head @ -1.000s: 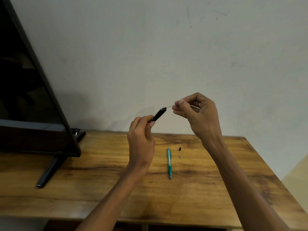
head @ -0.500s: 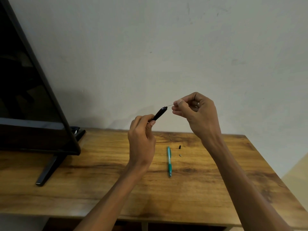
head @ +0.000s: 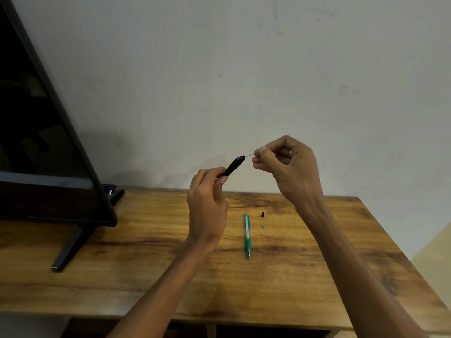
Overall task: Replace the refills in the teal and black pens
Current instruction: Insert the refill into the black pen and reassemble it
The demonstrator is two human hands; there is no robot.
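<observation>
Midair, left hand (head: pixel 207 198) gripping black pen (head: pixel 233 166), right hand (head: pixel 288 164) pinching thin refill (head: pixel 249 155), no legible writing

worktop (head: pixel 122 284): wood grain, brown, dull sheen, dark streaks | black pen (head: pixel 233 165): glossy plastic | refill (head: pixel 249 155): thin, pale, metal-looking | teal pen (head: pixel 247 234): smooth shiny plastic, partly clear | screen (head: pixel 36 142): glossy black, reflective | wall (head: pixel 219 69): matt paint, scuffed | small black cap (head: pixel 262 214): matt
</observation>
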